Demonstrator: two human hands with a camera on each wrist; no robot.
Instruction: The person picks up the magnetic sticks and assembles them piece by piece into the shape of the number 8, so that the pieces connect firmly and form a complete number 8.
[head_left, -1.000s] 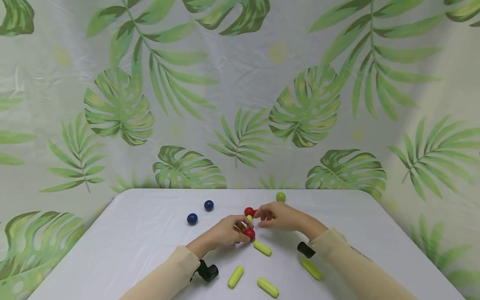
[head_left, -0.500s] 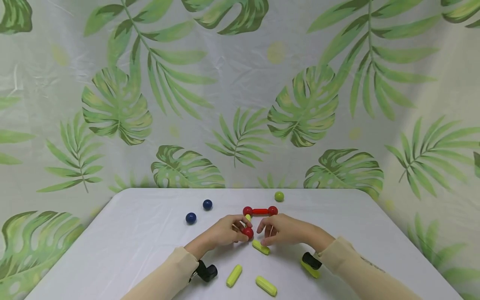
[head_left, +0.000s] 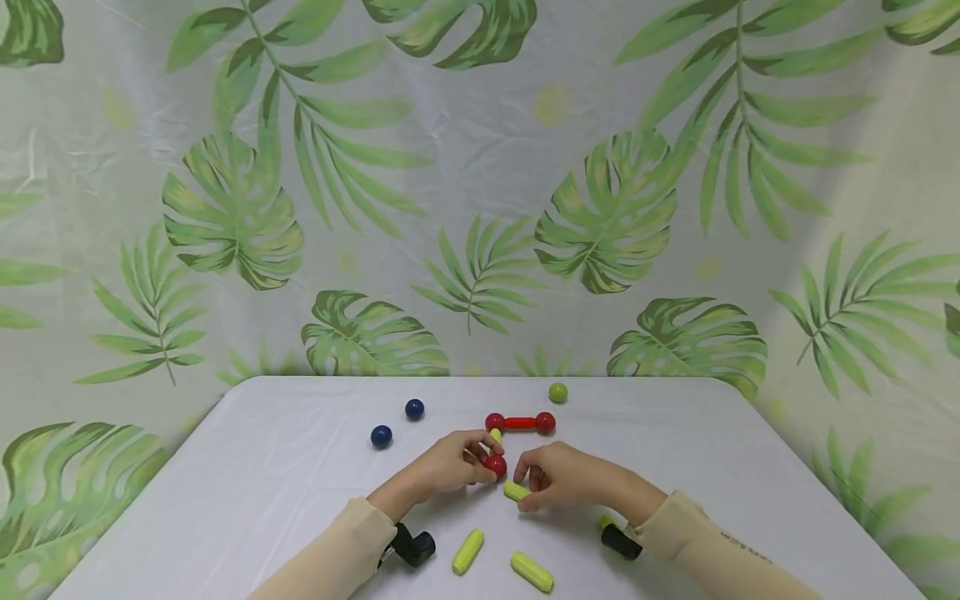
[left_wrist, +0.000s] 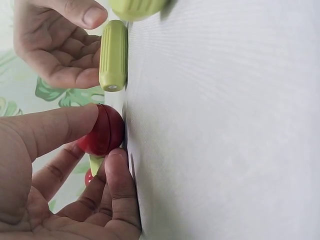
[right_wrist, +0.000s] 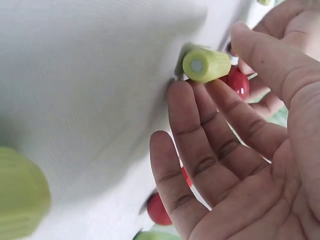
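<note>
My left hand (head_left: 450, 462) pinches a glossy red ball (head_left: 496, 467) between thumb and fingers, low on the table. Behind that ball, a yellow-green rod (head_left: 496, 435), partly hidden by fingers, runs toward another red ball (head_left: 495, 422). A red rod (head_left: 521, 423) links this ball to a third red ball (head_left: 545, 422). My right hand (head_left: 573, 475) is around a loose ribbed yellow-green rod (left_wrist: 114, 57) just right of the pinched ball. In the right wrist view, the fingertips lie right at this rod (right_wrist: 210, 66), while the thumb stands apart from it.
Two dark blue balls (head_left: 381, 436) lie on the white table (head_left: 300, 467) to the left. A green ball (head_left: 558, 392) is near the back edge. Two yellow-green rods (head_left: 468, 552) lie in front, and another rod (head_left: 606, 521) is partly hidden by the right wrist camera (head_left: 621, 542).
My right hand has come away from the red rod at the back, moving toward me to the loose yellow-green rod. My left hand keeps its pinch on the red ball.
</note>
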